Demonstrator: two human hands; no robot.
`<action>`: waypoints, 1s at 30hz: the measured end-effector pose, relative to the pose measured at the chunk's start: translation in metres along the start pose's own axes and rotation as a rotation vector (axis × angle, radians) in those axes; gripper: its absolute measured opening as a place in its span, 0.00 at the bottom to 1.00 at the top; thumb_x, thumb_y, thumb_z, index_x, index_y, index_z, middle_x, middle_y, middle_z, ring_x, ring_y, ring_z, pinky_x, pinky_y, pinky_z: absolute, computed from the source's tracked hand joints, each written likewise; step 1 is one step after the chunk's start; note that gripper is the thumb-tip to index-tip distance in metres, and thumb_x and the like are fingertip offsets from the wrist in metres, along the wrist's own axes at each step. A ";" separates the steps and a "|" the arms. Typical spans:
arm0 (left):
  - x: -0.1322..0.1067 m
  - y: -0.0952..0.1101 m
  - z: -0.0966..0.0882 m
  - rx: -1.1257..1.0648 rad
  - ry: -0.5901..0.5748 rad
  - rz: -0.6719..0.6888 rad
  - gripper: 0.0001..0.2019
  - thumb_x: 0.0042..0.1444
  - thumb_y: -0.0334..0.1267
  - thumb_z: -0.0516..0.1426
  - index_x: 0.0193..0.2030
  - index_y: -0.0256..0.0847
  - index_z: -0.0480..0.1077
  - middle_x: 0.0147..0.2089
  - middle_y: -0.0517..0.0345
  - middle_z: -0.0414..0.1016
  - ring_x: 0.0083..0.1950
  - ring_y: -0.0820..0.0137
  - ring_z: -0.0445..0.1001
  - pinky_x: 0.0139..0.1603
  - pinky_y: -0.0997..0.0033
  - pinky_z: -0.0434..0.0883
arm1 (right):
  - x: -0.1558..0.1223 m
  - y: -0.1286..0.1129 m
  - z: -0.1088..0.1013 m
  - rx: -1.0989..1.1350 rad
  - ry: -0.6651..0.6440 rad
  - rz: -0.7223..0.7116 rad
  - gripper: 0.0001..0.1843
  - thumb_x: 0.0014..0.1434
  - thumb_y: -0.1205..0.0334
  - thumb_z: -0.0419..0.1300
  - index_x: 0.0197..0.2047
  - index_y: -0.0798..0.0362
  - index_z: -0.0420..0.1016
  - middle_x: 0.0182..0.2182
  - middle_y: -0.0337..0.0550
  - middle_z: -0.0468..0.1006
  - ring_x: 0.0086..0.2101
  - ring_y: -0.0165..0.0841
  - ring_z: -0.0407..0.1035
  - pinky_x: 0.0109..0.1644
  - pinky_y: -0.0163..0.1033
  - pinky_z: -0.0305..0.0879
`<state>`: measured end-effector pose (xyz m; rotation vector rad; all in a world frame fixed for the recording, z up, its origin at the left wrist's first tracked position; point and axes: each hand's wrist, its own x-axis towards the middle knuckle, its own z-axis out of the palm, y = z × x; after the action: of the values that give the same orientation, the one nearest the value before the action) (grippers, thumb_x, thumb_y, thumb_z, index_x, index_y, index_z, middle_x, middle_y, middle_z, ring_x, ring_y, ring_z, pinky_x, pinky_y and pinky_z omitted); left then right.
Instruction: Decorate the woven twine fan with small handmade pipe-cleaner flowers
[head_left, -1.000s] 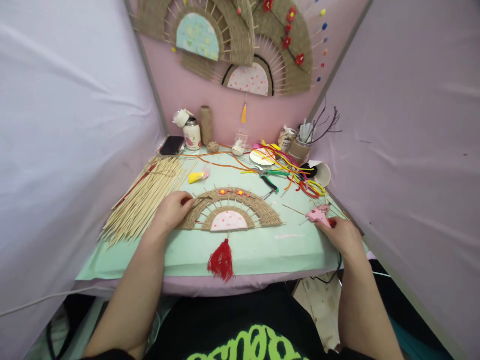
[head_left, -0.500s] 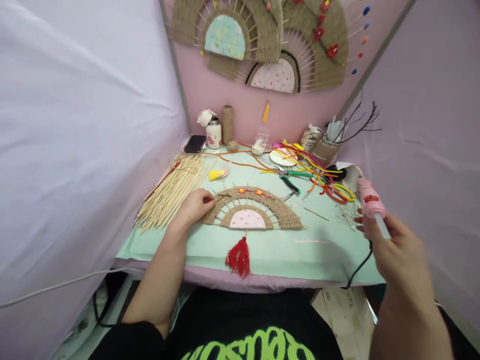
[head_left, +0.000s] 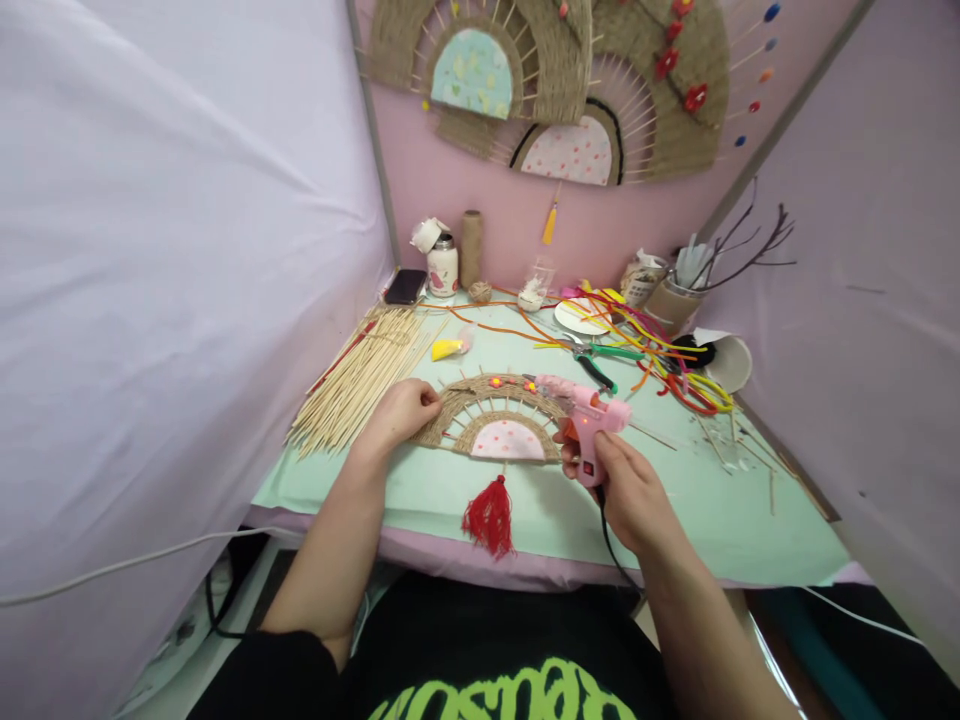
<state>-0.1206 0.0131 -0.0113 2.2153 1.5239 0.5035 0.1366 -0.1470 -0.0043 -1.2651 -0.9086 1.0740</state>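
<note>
A woven twine fan [head_left: 465, 413] lies flat on the green-topped table, with small red flowers along its upper band and a pink dotted half-circle at its base. From its lower edge hangs a red tassel [head_left: 489, 517]. My left hand [head_left: 405, 408] is closed, thumb and fingers pinched at the fan's left edge; its fingertips are partly hidden. My right hand [head_left: 626, 480] grips a pink hot glue gun [head_left: 589, 425], whose nozzle points left over the fan's top, close to the right-hand flower. The gun and hand cover the fan's right end.
Left of the fan lie many bamboo sticks [head_left: 364, 375]. Behind it are a yellow piping bag [head_left: 448, 348], green-handled pliers [head_left: 596, 365] and coloured pipe cleaners [head_left: 652, 335]. A phone [head_left: 405, 287], jar [head_left: 442, 268] and cardboard tube [head_left: 471, 250] stand at the back. The gun's cord [head_left: 611, 535] trails over the front edge.
My right hand has brought the glue gun from the table's right side leftward to above the fan, turning its nozzle left. My left hand stays at the fan's left edge. The view has shifted slightly.
</note>
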 end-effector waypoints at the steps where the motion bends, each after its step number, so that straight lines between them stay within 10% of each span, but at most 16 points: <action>1: -0.001 0.002 -0.002 -0.062 0.026 -0.028 0.10 0.49 0.41 0.55 0.29 0.39 0.76 0.32 0.53 0.78 0.34 0.67 0.72 0.36 0.68 0.64 | 0.000 0.002 0.003 0.013 -0.025 0.001 0.21 0.57 0.42 0.59 0.40 0.52 0.78 0.32 0.44 0.78 0.29 0.32 0.67 0.34 0.39 0.66; 12: -0.005 0.014 -0.004 -1.083 -0.217 -0.264 0.21 0.35 0.50 0.69 0.29 0.36 0.71 0.27 0.61 0.69 0.26 0.79 0.63 0.27 0.77 0.61 | 0.009 0.004 0.046 -0.164 -0.201 -0.144 0.25 0.63 0.40 0.51 0.42 0.54 0.75 0.31 0.43 0.75 0.28 0.31 0.65 0.33 0.37 0.62; 30: -0.007 0.014 -0.002 -1.285 -0.281 -0.272 0.20 0.34 0.45 0.72 0.28 0.33 0.72 0.23 0.64 0.67 0.24 0.82 0.63 0.25 0.78 0.60 | 0.012 0.013 0.060 -0.344 -0.162 -0.234 0.27 0.64 0.38 0.46 0.39 0.53 0.73 0.32 0.44 0.75 0.30 0.33 0.68 0.35 0.39 0.64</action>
<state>-0.1128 0.0027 -0.0026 1.0062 0.8687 0.7446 0.0808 -0.1192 -0.0117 -1.3220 -1.3738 0.8664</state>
